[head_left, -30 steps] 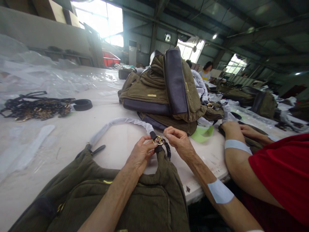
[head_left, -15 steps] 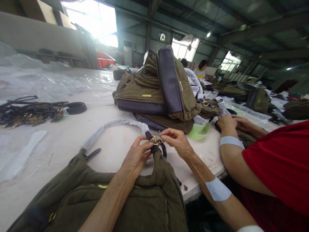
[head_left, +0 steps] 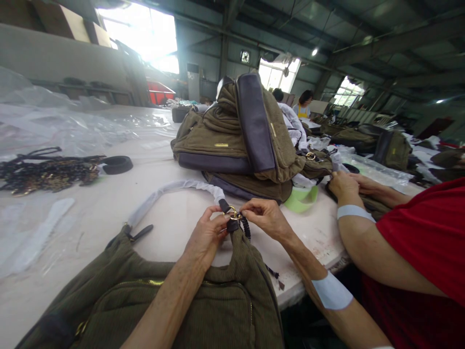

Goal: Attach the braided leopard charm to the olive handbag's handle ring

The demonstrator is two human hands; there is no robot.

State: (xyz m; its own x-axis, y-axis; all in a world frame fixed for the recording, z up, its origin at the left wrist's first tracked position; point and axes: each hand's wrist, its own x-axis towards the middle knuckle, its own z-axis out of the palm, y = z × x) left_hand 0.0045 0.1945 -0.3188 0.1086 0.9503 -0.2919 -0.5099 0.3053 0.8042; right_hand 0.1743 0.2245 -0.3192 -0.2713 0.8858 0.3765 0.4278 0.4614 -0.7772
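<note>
My left hand (head_left: 207, 237) grips the top of an olive corduroy bag's handle (head_left: 234, 242), just under a gold metal ring (head_left: 233, 212). My right hand (head_left: 267, 218) pinches that ring from the other side, beside a black beaded strap (head_left: 246, 228). A dark leather tab (head_left: 224, 206) joins the ring to a handle wrapped in white protective film (head_left: 174, 189), which arcs away to the left. The olive corduroy bag body (head_left: 174, 305) lies below my forearms, with a gold zip across it.
A stack of olive corduroy bags with dark leather trim (head_left: 232, 140) stands ahead on the white table (head_left: 109, 218). Beaded straps (head_left: 47, 174) and plastic sheeting (head_left: 54, 126) lie left. A green tape roll (head_left: 301, 199) sits nearby. A co-worker's arms in a red sleeve (head_left: 399, 242) are at right.
My right hand has closed in on the gold ring, its fingers now against it. The view has shifted slightly, and the co-worker's hands have barely moved.
</note>
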